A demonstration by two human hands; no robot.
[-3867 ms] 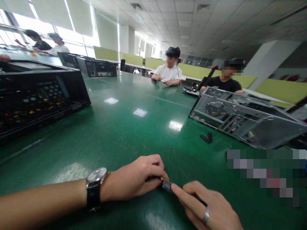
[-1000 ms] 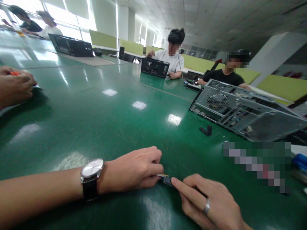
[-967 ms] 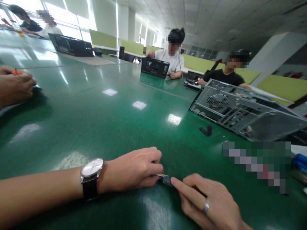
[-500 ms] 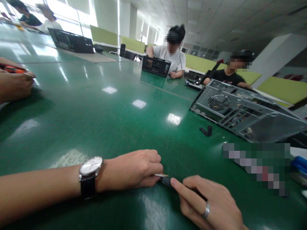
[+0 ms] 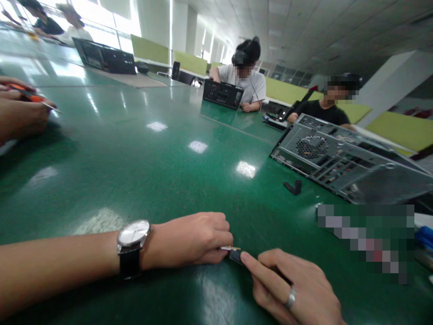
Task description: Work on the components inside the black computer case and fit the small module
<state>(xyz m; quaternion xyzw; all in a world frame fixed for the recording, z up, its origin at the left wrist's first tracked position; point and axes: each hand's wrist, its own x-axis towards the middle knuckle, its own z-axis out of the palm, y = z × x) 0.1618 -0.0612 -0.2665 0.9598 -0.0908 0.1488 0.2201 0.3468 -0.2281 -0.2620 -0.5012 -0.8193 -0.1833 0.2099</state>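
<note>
Low in the view, my left hand (image 5: 199, 239), with a watch (image 5: 134, 233) on its wrist, is closed on one end of a thin light-coloured piece (image 5: 231, 248). My right hand (image 5: 297, 284), wearing a ring, pinches a small black part (image 5: 235, 256) between its fingers. The thin piece and the black part meet between the two hands, just above the green table (image 5: 169, 180). The fingers of my left hand hide the rest of the thin piece.
An open metal computer case (image 5: 355, 162) stands at the right, with a small black piece (image 5: 293, 187) before it. A blurred-out item lies nearer. At the left edge, another person's hands (image 5: 20, 113) hold an orange tool. People sit behind other cases (image 5: 222, 94) farther back.
At the left edge, the other person's orange tool has turned, and its thin metal tip now shows. My hands keep nearly the same pose; the view has shifted slightly.
</note>
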